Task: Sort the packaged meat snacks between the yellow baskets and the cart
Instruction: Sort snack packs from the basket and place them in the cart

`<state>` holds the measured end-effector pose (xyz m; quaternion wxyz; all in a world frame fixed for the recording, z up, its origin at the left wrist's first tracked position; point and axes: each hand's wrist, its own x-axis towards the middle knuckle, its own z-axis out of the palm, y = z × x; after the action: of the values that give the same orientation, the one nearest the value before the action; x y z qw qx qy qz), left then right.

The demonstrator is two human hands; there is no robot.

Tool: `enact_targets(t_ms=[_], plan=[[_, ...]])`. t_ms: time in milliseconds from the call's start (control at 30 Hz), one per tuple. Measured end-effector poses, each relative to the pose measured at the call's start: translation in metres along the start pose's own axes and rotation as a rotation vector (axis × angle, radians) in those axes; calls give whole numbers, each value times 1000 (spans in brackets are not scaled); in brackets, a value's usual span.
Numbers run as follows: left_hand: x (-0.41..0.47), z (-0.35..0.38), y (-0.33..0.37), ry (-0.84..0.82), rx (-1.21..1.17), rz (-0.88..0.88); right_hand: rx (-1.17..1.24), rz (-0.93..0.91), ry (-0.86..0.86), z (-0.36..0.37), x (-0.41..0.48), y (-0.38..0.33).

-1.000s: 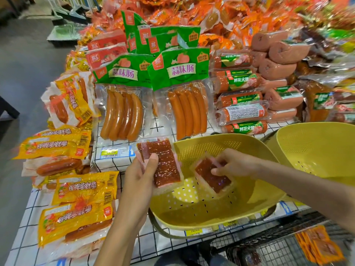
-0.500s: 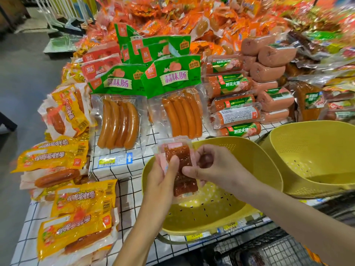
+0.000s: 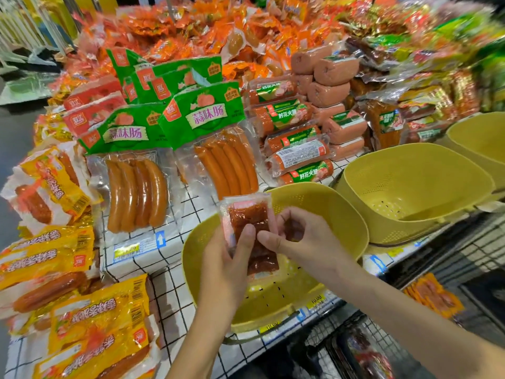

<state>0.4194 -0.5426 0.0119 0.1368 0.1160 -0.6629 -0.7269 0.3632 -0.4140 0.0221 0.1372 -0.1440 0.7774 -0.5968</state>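
Fingers (image 3: 293,214): left hand (image 3: 226,269), right hand (image 3: 308,244) pinch packet (image 3: 247,217).

The green-topped sausage packs (image 3: 207,116) read 蒜味肠, the ham rolls (image 3: 308,175) read 肘花火腿, and a yellow price tag (image 3: 316,300) shows 10.00.

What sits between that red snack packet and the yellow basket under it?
Nothing visible. The left hand and right hand pinch the red snack packet over the open nearest yellow basket, whose bare floor shows below.
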Motion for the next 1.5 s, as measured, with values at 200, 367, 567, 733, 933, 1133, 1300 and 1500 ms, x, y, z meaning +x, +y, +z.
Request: enact_targets(t_ms=[200, 367, 567, 733, 933, 1133, 1300, 1500], plan=[[-13, -3, -1, -209, 14, -6, 73, 35, 169, 5, -34, 0], [-25, -7, -3, -323, -107, -64, 46, 45, 247, 10, -59, -4], [-33, 21, -4, -354, -181, -195, 99, 68, 393, -10, -97, -4], [-51, 75, -16, -576, -266, -270, 256, 104, 662, -46, -146, 12], [-80, 154, -41, -640, -65, -229, 670, 213, 935, -111, -236, 68], [-111, 238, -83, -625, 127, -122, 682, 292, 1199, -177, -325, 135], [-110, 283, -130, -720, 244, -107, 646, 437, 1292, -207, -357, 190], [-83, 298, -210, -678, 490, -109, 660, 630, 1259, -198, -329, 271]])
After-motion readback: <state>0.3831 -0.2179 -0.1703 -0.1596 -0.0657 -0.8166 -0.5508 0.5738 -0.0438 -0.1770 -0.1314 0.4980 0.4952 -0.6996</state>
